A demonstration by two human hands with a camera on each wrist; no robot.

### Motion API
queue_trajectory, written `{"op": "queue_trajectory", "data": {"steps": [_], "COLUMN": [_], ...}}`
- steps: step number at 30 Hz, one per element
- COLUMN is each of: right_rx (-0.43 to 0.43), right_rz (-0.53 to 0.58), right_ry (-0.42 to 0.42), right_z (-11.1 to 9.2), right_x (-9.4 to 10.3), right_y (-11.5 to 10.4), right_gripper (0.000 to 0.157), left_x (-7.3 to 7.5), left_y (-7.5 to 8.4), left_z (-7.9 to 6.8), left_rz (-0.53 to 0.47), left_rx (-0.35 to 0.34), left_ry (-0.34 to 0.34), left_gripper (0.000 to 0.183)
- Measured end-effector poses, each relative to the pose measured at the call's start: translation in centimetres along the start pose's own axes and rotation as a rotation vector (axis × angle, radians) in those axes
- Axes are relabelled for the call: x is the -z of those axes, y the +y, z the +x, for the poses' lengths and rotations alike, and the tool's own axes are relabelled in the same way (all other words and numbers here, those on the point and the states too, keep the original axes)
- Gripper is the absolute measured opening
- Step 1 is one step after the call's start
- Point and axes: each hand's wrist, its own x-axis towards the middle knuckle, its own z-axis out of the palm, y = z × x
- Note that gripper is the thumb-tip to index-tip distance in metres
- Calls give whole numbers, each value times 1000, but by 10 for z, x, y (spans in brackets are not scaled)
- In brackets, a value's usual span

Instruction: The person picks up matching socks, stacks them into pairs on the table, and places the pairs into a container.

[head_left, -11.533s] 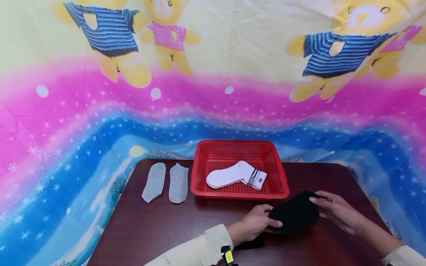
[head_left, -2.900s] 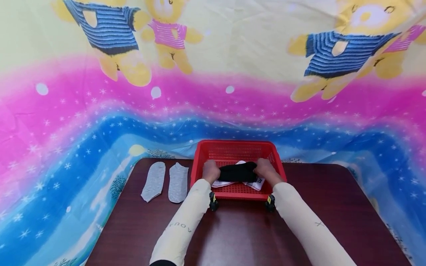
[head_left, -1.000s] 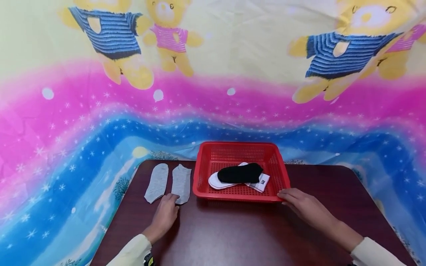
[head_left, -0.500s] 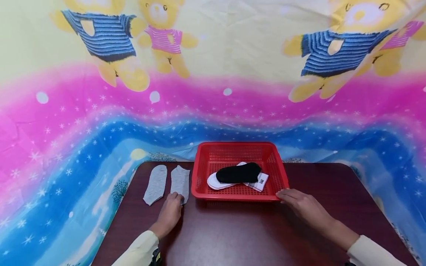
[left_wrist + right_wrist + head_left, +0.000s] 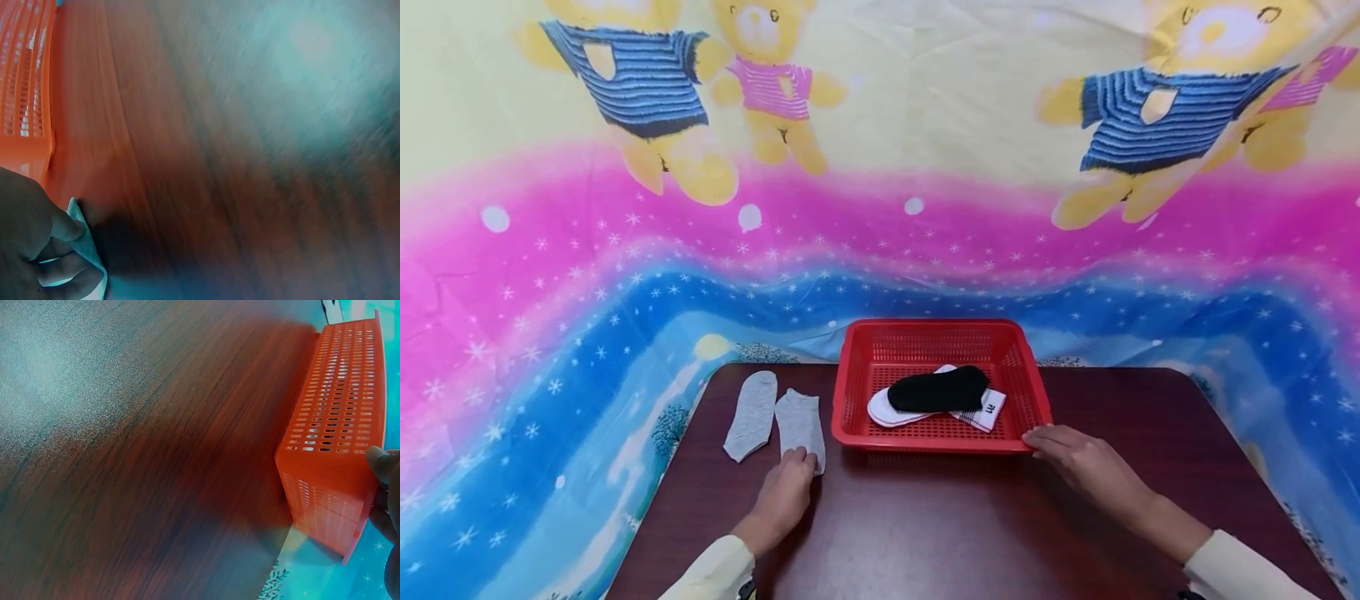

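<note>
Grey sock [image 5: 800, 423]: pale, mottled, low-cut, lying flat, tilted 11-to-5, peaked cuff near 11, toe end near 5; on counter [image 5: 925, 525], between 8 and 9 o'clock from red basket [image 5: 934, 444]. Left hand [image 5: 785, 493]: fingers curled, pinching the sock's toe end against thumb. Second sock [image 5: 752, 414], also grey, just beside at 9. Right hand [image 5: 1078, 458]: thumb and fingers pinching basket rim, 4 o'clock corner. Inside basket: black sock [image 5: 936, 390] atop white sock [image 5: 887, 413], dark-striped cuff.
</note>
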Motion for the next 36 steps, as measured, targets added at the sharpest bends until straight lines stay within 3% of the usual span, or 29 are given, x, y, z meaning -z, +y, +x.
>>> {"op": "queue_trajectory", "data": {"steps": [5, 11, 15, 22, 29, 34, 36], "right_rx": [-12, -29, -25, -19, -30, -31, -33], "right_rz": [4, 11, 10, 6, 4, 0, -3], "right_ry": [-9, -37, -35, -21, -32, -36, -41], "right_z": [0, 0, 1, 1, 1, 1, 2], "right_x": [0, 2, 2, 2, 2, 2, 2], "right_y": [-1, 0, 0, -1, -2, -1, -1], "right_gripper": [73, 69, 70, 72, 69, 61, 49], "left_x": [8, 11, 12, 10, 6, 4, 6], "left_y": [16, 41, 60, 93, 123, 137, 138], "left_z": [-6, -5, -4, -4, -2, 4, 6], "left_rz": [-69, -181, -279, -454, -740, -810, -817], "left_rx": [5, -58, -57, 5, 153, 192, 201], "left_ry": [-62, -47, -56, -116, -255, -253, -254], "left_gripper": [22, 23, 23, 18, 16, 13, 10]}}
